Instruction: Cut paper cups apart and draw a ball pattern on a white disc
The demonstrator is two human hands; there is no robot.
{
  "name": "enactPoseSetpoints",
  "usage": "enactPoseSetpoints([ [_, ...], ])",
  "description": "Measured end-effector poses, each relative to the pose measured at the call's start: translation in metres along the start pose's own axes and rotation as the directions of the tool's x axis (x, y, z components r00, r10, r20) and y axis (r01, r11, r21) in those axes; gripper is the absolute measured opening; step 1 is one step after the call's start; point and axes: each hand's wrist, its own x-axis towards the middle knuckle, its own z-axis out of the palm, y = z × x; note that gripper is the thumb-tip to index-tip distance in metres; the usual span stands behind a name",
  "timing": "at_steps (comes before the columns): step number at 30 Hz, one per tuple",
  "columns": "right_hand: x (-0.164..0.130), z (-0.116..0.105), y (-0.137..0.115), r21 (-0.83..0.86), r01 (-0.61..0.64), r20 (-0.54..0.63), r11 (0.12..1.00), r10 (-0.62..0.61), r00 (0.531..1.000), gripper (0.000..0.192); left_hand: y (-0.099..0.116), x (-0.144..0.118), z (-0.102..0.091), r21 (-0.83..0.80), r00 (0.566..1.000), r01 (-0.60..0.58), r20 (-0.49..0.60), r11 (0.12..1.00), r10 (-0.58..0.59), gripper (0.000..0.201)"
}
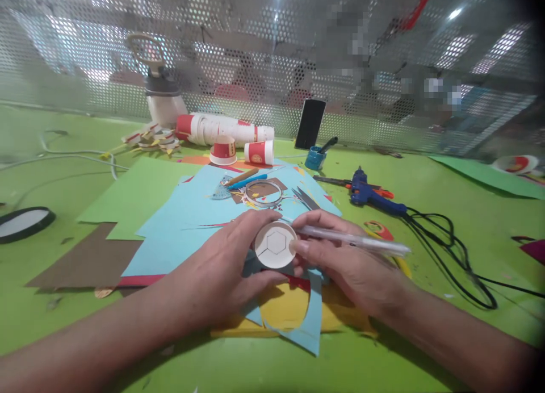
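Above the green table (426,336), hands hold an upturned paper cup (275,245).

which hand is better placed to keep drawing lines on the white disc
Right, probably: the right hand holds the pen, tip at the white disc rim. The left hand grips the disc.

The left hand (221,268) covers the near side of the round white paper disc (275,245). Pixelated patches blur the scene behind the perforated metal screen (255,52).
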Motion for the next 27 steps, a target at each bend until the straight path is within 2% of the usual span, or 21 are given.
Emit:
enactPoseSetpoints([
  [4,-0.004,0.003,0.000,-0.008,0.002,0.034,1.000,-0.001,0.999,0.030,0.003,0.000,-0.003,-0.077,0.998,0.059,-0.012,0.995,-0.060,0.048],
  [8,-0.001,-0.002,-0.005,-0.188,0.118,-0.026,0.975,-0.125,0.992,0.024,0.005,0.002,-0.008,-0.137,0.999,0.042,0.034,0.990,-0.037,0.051],
  [11,0.001,-0.005,-0.009,-0.263,0.193,-0.036,0.945,-0.210,0.977,0.022,0.004,0.003,-0.010,-0.117,0.996,-0.041,0.075,0.992,0.050,0.049],
  [14,0.002,-0.005,-0.012,-0.370,0.195,-0.001,0.908,-0.210,0.978,0.017,0.002,0.004,-0.010,-0.104,0.982,-0.169,0.069,0.980,0.177,0.046],
  [17,0.002,-0.006,-0.015,-0.424,0.195,0.021,0.884,-0.206,0.978,0.014,-0.001,0.004,-0.010,-0.091,0.979,-0.186,0.066,0.978,0.192,0.046],
  [21,0.004,-0.010,-0.013,-0.393,0.179,-0.014,0.902,-0.200,0.980,0.016,-0.003,0.004,-0.009,-0.080,0.988,-0.156,-0.020,0.985,0.155,0.055],
  [24,0.006,-0.012,-0.009,-0.244,0.149,-0.044,0.958,-0.165,0.985,0.020,-0.004,0.005,-0.009,-0.054,0.987,-0.112,-0.120,0.992,0.105,0.051],
  [27,0.005,-0.008,-0.006,-0.093,0.125,-0.040,0.988,-0.129,0.991,0.027,-0.004,0.006,-0.007,-0.020,0.981,-0.114,-0.161,0.993,0.109,0.046],
])
